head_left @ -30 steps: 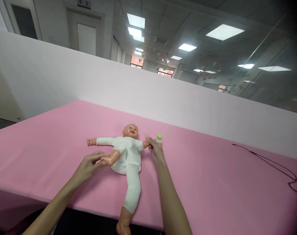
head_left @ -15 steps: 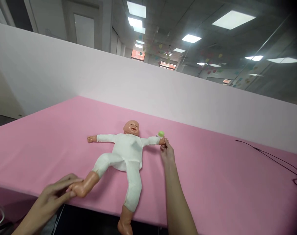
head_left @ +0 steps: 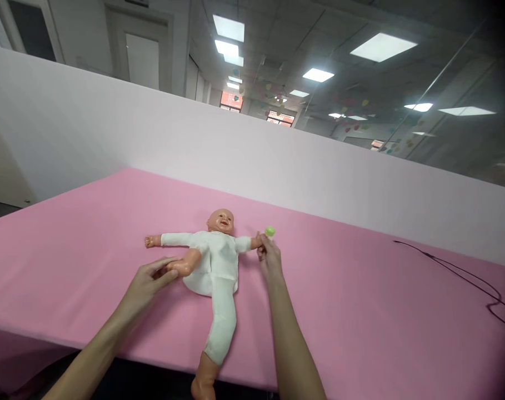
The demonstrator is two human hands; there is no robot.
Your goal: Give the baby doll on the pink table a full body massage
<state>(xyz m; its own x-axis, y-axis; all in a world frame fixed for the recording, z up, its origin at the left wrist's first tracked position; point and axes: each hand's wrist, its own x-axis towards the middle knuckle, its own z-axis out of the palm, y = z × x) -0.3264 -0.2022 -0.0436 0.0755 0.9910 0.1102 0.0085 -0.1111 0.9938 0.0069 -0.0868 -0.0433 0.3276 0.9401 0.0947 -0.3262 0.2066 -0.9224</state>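
Note:
A baby doll in a white suit lies on its back on the pink-covered table, its head toward the wall. My left hand is closed on the doll's foot at the left of its body, with that leg bent up toward the torso. My right hand pinches the doll's hand at the right. Just behind my right fingers is a small green object. The doll's other leg lies straight, its foot at the table's front edge.
A thin black cable lies on the table at the right. Behind the table stands a white partition wall. Something dark is below the front edge.
My left hand has moved up and right with the doll's foot, bending that leg toward the body. My right hand has shifted slightly left with the doll's hand. The camera view has shifted a little.

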